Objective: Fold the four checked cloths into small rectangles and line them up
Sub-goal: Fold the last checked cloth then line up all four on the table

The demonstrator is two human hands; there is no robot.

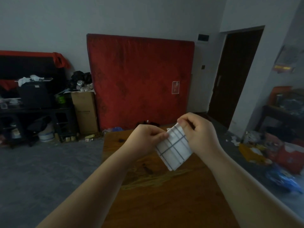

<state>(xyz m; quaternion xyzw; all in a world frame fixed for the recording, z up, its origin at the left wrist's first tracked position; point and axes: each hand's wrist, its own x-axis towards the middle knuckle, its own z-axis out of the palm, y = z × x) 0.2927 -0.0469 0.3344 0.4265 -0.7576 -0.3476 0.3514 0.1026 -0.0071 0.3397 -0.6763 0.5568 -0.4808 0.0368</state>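
Head view: both hands hold a small white cloth w/ dark grid lines (174,148) up above the brown wooden table (164,203), not resting on it. Left hand (146,137) pinches its upper-left corner; right hand (197,130) pinches the top edge, fingers curled. Cloth already looks folded to a small rectangle, so prob. final fold/tidy step. Next: square the edges, lay it flat on table. Other three cloths not in view.

left hand (146,135) + right hand (197,134) pinch folded checked cloth (173,148) | above wooden table (164,195)
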